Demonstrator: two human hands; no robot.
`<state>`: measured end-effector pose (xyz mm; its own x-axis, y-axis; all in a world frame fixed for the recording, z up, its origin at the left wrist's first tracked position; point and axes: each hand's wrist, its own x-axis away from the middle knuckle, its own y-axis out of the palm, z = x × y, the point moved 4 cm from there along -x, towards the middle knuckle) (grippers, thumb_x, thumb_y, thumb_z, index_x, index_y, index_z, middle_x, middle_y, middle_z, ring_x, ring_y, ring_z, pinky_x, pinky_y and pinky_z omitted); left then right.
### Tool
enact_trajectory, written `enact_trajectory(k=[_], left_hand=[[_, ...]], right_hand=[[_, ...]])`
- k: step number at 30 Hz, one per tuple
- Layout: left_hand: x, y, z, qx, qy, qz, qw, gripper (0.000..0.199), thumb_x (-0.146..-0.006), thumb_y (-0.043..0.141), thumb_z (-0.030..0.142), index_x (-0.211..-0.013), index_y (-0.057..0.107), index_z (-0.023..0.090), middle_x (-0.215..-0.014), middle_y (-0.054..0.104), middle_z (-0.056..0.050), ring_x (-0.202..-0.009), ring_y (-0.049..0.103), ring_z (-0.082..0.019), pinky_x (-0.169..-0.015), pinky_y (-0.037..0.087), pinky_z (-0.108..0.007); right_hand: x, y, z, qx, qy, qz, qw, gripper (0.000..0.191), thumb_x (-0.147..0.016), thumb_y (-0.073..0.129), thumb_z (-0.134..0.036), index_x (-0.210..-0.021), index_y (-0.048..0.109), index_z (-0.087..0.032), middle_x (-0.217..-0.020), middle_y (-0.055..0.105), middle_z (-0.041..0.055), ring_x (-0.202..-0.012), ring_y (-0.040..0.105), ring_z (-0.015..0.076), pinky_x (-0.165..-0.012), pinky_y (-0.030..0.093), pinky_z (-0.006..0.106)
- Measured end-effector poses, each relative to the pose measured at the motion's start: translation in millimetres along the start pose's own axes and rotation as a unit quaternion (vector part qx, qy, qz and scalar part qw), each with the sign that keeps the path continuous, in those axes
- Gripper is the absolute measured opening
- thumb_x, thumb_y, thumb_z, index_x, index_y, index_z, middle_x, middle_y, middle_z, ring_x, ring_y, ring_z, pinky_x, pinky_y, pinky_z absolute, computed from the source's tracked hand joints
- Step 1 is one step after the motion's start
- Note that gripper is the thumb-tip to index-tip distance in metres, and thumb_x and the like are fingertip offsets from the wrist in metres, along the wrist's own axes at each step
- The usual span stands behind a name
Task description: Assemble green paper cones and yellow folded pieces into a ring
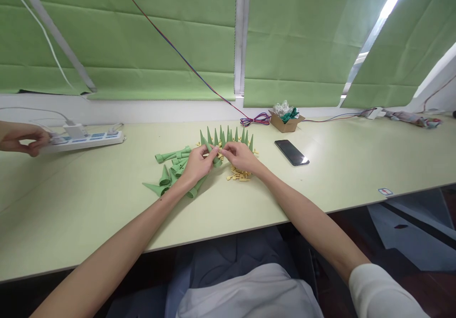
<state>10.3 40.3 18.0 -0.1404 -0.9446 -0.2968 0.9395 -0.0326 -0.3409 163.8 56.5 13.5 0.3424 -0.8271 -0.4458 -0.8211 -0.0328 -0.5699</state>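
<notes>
Lap: pale clothing [249, 294] below the near edge of the worktop [228, 218]; a white sleeve [383, 289] on the right arm.
Sticker: a small label [385, 191] by the near edge, towards the right, white with a blue border and a red mark; any wording is too small to read.
Loose cones: a heap of hollow green cones [178, 166], lying at angles left of the hands, midway between near and far edges.
Yellow pieces: small yellow parts [239, 174], scattered below the right hand.
Left hand: the left hand [199, 162] is closed round one green cone [216, 160], held tilted, its wide end towards the near edge.
Right hand: the right hand [239, 156] has bent fingers, thumb and fingertips nearly together beside that cone; whether they grip a yellow piece, I cannot tell.
Phone: a dark-screened phone [292, 152], right of the hands.
Standing cones: upright green cones [228, 136], points up, just beyond the hands.
Power strip: a white strip [89, 140] with blue panels, lettering illegible, towards the left edge; another person's hand [24, 137] at its left end.
Carton: an open cardboard box [285, 124] near the far edge, holding clear wrap and green material.
Wire: a red-and-blue coil [256, 119] beside it.
Backdrop: green blinds [160, 37].
</notes>
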Motion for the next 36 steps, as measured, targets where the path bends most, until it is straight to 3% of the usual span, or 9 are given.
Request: enact_trajectory(k=[9,18,23,28,32,36], left_hand=[[-0.3,0.9,1.0,-0.023,0.047,-0.009,0.999,0.036,-0.09,0.059,0.051,-0.081,0.063,0.016,-0.04,0.042,0.006,-0.034,0.037,-0.009,-0.038,0.03,-0.023],[1.0,0.6,3.3,-0.06,0.058,-0.005,0.996,0.036,-0.09,0.058,0.051,-0.08,0.062,0.016,-0.045,0.046,0.005,-0.038,0.042,-0.01,-0.039,0.032,-0.023],[0.7,-0.2,4.8,-0.067,0.066,0.007,0.996,0.035,-0.091,0.058,0.05,-0.081,0.062,0.017,-0.043,0.045,0.006,-0.039,0.043,-0.011,-0.043,0.035,-0.024],[-1.2,-3.4,2.1,-0.055,0.043,0.031,0.997,0.034,-0.091,0.057,0.049,-0.078,0.06,0.018,-0.041,0.044,0.006,-0.039,0.043,-0.012,-0.045,0.037,-0.025],[-0.9,-3.3,1.4,-0.058,0.042,0.027,0.997,0.035,-0.091,0.057,0.051,-0.078,0.06,0.018,-0.045,0.047,0.004,-0.041,0.045,-0.012,-0.046,0.037,-0.025],[0.6,-2.1,3.1,-0.094,0.077,0.031,0.992,0.036,-0.092,0.054,0.051,-0.079,0.061,0.018,-0.055,0.054,0.002,-0.046,0.045,-0.011,-0.049,0.037,-0.025]], right_hand=[[0.7,-0.5,-5.0,0.042,0.021,-0.002,0.999,0.048,-0.099,0.042,-0.041,-0.057,0.043,-0.018,-0.056,0.037,-0.0035,-0.056,0.032,0.0104,-0.059,0.025,0.027],[0.0,2.9,-0.6,0.053,0.02,0.0,0.998,0.053,-0.102,0.036,-0.046,-0.058,0.02,-0.021,-0.056,0.018,-0.0047,-0.055,0.02,0.0094,-0.057,0.02,0.028],[0.8,0.7,-2.2,0.03,0.012,0.019,0.999,0.052,-0.1,0.04,-0.048,-0.057,0.035,-0.02,-0.054,0.036,-0.004,-0.055,0.033,0.0099,-0.059,0.027,0.027],[2.7,-0.8,-3.5,-0.081,0.015,0.001,0.997,0.025,-0.092,0.055,-0.042,-0.081,0.056,-0.019,-0.069,0.06,-0.0008,-0.06,0.052,0.0123,-0.062,0.039,0.026],[2.9,-0.3,-3.0,-0.104,0.015,-0.012,0.994,0.017,-0.09,0.055,-0.034,-0.081,0.055,-0.019,-0.069,0.058,-0.0012,-0.062,0.052,0.0128,-0.061,0.04,0.026],[1.6,-0.4,-1.3,-0.055,0.01,0.004,0.998,0.027,-0.093,0.053,-0.036,-0.072,0.05,-0.019,-0.062,0.05,-0.0031,-0.058,0.044,0.0116,-0.059,0.034,0.026]])
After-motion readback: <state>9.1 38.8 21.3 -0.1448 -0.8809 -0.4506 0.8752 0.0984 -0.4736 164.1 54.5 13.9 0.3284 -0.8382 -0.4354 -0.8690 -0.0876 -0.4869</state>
